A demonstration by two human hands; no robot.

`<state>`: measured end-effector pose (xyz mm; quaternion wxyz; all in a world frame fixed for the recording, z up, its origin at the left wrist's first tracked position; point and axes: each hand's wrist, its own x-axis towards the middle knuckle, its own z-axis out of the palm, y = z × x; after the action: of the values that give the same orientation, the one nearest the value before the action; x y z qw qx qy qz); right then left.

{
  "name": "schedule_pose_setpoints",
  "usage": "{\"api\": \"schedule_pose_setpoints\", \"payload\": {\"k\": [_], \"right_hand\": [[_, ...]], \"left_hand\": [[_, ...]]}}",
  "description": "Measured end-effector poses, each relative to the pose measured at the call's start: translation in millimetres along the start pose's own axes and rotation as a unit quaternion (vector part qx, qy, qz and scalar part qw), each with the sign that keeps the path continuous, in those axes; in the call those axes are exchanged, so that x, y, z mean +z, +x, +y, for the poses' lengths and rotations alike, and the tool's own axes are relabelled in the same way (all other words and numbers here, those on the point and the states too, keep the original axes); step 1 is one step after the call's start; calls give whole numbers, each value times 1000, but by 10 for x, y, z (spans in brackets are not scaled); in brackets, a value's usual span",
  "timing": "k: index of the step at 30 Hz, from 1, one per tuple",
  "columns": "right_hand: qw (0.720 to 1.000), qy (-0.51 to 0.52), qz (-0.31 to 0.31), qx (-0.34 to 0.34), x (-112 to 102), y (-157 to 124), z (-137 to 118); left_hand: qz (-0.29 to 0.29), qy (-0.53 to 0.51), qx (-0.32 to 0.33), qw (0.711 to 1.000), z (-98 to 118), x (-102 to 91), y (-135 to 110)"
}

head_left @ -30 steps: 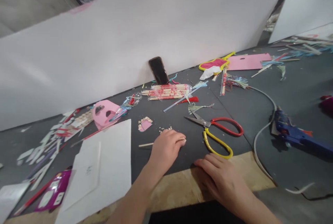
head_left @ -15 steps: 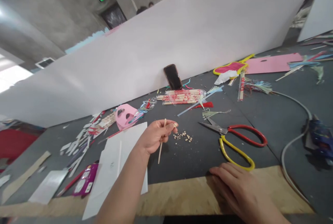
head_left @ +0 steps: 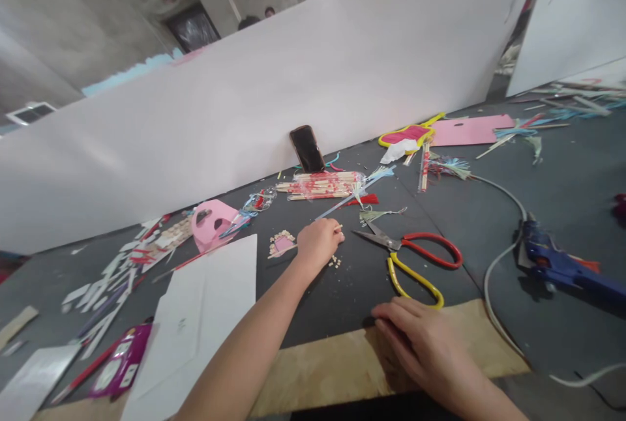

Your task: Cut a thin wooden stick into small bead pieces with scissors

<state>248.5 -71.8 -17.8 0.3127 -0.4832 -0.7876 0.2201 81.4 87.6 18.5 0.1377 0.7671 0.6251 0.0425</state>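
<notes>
My left hand reaches out over the dark table with its fingers closed on a thin wooden stick that pokes out on both sides of the fist. Just under it lie several small beads, and a small pink piece edged with beads is at its left. My right hand rests flat, fingers spread, on the table's wooden front edge. Red-and-yellow-handled scissors lie just beyond it.
A blue glue gun with a white cord lies at the right. White paper sheets are at the left, a pink box and packed sticks farther back. A phone leans on the white board.
My left hand picked the stick up from the table, raised it, and now has moved farther out over the beads. The right hand stayed at the front edge.
</notes>
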Motion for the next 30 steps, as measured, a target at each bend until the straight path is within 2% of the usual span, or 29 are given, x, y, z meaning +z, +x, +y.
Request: {"api": "schedule_pose_setpoints", "payload": {"k": [3, 7, 9, 12, 15, 19, 24, 27, 30], "right_hand": [[1000, -1, 6, -1, 12, 1, 14], [1000, 1, 8, -9, 14, 11, 24], [1000, -2, 6, -11, 8, 13, 27], [1000, -6, 8, -23, 4, 1, 48], [998, 4, 55, -41, 23, -41, 81], [989, -15, 140, -33, 47, -112, 88], [987, -90, 117, -65, -110, -52, 158], [969, -177, 166, -43, -257, 59, 322], [958, -252, 135, 2, -322, 146, 484]], "left_hand": [[4, 15, 15, 1000, -36, -5, -30], [40, 22, 25, 999, -140, -165, -217], [75, 22, 26, 997, -225, -250, -387], [173, 5, 53, 983, -377, -291, -701], [216, -3, 77, 973, -507, -192, -1016], [250, 6, 86, 964, -597, 91, -1335], [306, -42, 137, 941, -626, 406, -1533], [317, -60, 143, 936, -627, 481, -1577], [325, -63, 140, 933, -624, 497, -1585]]}}
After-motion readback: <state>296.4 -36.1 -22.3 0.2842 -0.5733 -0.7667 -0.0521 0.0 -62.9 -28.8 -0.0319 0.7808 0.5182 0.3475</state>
